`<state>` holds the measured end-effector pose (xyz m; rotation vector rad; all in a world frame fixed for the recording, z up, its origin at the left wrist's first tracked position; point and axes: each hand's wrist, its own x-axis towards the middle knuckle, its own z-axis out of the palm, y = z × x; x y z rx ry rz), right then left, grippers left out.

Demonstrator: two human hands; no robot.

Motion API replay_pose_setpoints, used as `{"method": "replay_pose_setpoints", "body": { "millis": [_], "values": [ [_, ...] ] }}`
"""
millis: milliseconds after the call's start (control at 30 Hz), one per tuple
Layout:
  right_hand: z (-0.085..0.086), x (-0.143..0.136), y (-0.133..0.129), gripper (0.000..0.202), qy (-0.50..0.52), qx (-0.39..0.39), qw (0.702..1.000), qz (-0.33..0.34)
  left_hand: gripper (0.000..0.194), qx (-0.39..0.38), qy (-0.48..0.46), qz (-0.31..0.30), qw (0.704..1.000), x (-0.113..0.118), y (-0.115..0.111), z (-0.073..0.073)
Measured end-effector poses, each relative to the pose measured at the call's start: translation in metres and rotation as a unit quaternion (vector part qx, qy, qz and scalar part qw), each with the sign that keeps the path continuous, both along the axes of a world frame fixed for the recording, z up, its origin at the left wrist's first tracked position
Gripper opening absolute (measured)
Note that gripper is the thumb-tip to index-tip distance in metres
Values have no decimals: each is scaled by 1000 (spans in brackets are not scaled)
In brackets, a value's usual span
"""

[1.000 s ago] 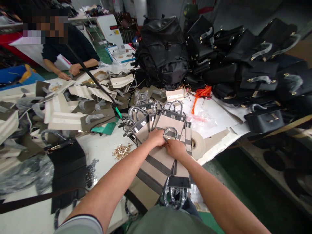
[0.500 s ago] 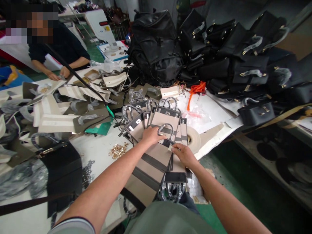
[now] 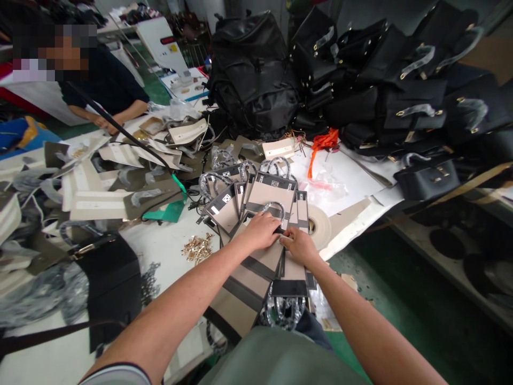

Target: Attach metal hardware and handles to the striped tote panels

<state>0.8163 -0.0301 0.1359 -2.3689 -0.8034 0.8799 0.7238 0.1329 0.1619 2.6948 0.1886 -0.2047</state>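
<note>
A beige and dark grey bag panel (image 3: 256, 280) lies across a stack of similar panels, sloping toward my body. One plastic-wrapped bag handle (image 3: 274, 206) loops up from its far edge. My left hand (image 3: 262, 231) bends over that edge, its fingertips closed at the far right corner. There my right hand (image 3: 300, 245) meets it, thumb and forefinger pinched on the corner. Whether a small pale piece is between those fingertips is hidden. Beneath and behind, other panels (image 3: 266, 193) with black top strips and wrapped handles fan out.
Gold metal fittings (image 3: 197, 248) lie in a pile on the white table. A tape roll (image 3: 318, 225) sits at right. Olive and cream bag pieces (image 3: 98, 204) cover the left, a black bag piece (image 3: 114, 283) nearer. Black bags (image 3: 417, 112) pile behind. A co-worker (image 3: 108, 85) sits far left.
My left hand has slid right and closer, from the handle's base to the corner beside my right hand. The pale piece seen in my right fingertips is now mostly hidden.
</note>
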Motion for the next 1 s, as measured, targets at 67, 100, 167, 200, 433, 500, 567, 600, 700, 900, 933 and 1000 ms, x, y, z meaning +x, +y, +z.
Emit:
{"method": "replay_pose_setpoints", "body": {
  "millis": [67,100,167,200,433,500,567,600,700,900,933,1000],
  "values": [
    [1,0,3,16,-2,-19,1000,-2,19,3,12,3,1000,5,-1,-4],
    [2,0,4,17,-4,-27,1000,-4,20,5,18,4,1000,7,-1,-6],
    [3,0,6,17,-6,-42,999,-6,21,6,34,6,999,13,1,-10],
    [3,0,6,17,-7,-48,999,-7,22,7,43,7,999,15,3,-11],
    [4,-4,2,22,-14,-67,998,6,23,22,118,7,993,32,6,-13],
    [7,-3,0,28,-21,-75,997,12,28,27,141,0,990,37,6,-11],
    [10,-1,-1,34,-29,-88,995,20,31,31,160,-7,987,40,5,-7],
    [12,0,-1,37,-33,-96,994,26,31,32,168,-9,985,41,5,-5],
    [16,3,0,42,-42,-121,991,44,30,38,182,-3,983,41,2,2],
    [21,3,2,38,-62,-162,981,85,32,49,189,19,981,39,-7,11],
    [22,2,2,38,-65,-167,980,92,32,50,189,21,980,39,-8,11],
    [23,1,2,40,-70,-173,977,104,32,51,188,23,981,39,-10,10]
  ]
}}
